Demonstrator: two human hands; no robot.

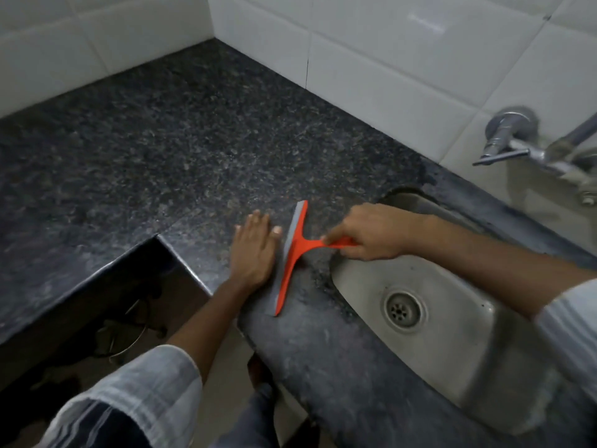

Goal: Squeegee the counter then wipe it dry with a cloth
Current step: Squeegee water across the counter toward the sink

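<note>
The person stands at a dark speckled stone desk (pixel 168 150) that turns a corner beneath white wall tiles (pixel 371 59). The right hand (pixel 371 232) reaches in over the steel sink (pixel 458 360), and its grip is closed around the handle of an orange squeegee (pixel 292 255), fingers wrapped over the top with the thumb side toward the blade. The squeegee lies low on the desk on the strip between the sink's left rim and the desk's front edge, its long grey rubber blade (pixel 284 253) running from near the front edge away toward the wall, seemingly pressed to the stone (actual contact along its whole length cannot be confirmed). The left hand (pixel 255 247) lies flat on the desk, palm down and fingers spread slightly, just beside the blade's left side; its grip is open and holds nothing. Both forearms show light striped sleeves (pixel 145 392) pushed back. A chrome tap (pixel 517 140) projects from the tiles above the sink, whose drain (pixel 403 310) is visible in the basin.
</note>
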